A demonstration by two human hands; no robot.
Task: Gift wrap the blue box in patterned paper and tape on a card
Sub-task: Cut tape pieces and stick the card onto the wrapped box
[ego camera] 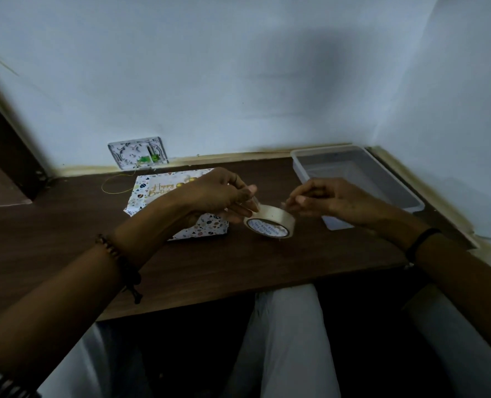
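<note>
Taping the card [159, 188]: left hand [218, 193] gripped the tape roll [270, 223] at centre frame, right hand [324, 201] pinched its end; next step required pulling a strip.

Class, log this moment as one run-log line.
left hand: holds tape | right hand: pinches tape end | box: wrapped, on table

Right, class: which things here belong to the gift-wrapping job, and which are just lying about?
Job: tape roll, held by left hand, right hand pinching its end; wrapped box; Happy Birthday card.
Lying about: grey tray; yellow cord.
</note>
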